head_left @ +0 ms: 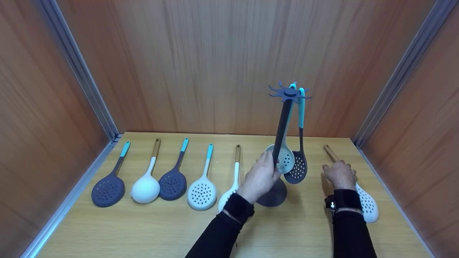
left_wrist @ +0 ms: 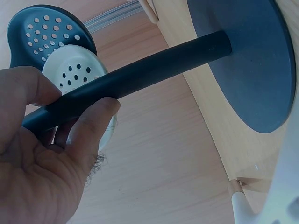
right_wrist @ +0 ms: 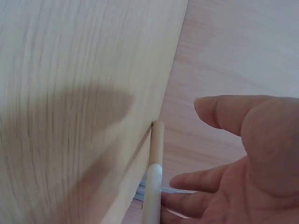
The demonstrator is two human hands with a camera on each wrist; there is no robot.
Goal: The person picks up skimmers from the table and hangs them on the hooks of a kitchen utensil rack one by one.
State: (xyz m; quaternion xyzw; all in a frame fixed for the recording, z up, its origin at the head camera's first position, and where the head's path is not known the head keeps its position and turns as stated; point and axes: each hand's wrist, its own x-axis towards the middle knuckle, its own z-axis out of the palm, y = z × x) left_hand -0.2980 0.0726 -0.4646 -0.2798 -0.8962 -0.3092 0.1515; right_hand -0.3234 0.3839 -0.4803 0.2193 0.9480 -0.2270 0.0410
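My left hand point(head_left: 261, 175) grips the dark pole of a utensil stand point(head_left: 282, 125), thumb and fingers around it, above its round base. From the stand's hooked top hang a pale skimmer point(head_left: 285, 159) and a dark skimmer point(head_left: 297, 168), both with turquoise handles. In the left wrist view, the round base point(left_wrist: 257, 70) lies beyond the pole. At the far right, my right hand point(head_left: 340, 175) is over a white skimmer point(head_left: 369, 208) with a wooden handle. The right wrist view shows thumb and fingers spread apart beside that handle point(right_wrist: 157, 144), not closed around it.
Along the table's left and middle lie a dark skimmer point(head_left: 108, 190), a white ladle point(head_left: 145, 188), another dark skimmer point(head_left: 173, 184), a white skimmer point(head_left: 202, 193) and a white wooden-handled utensil point(head_left: 229, 193), partly hidden by my left arm. Wood panels wall the back and sides.
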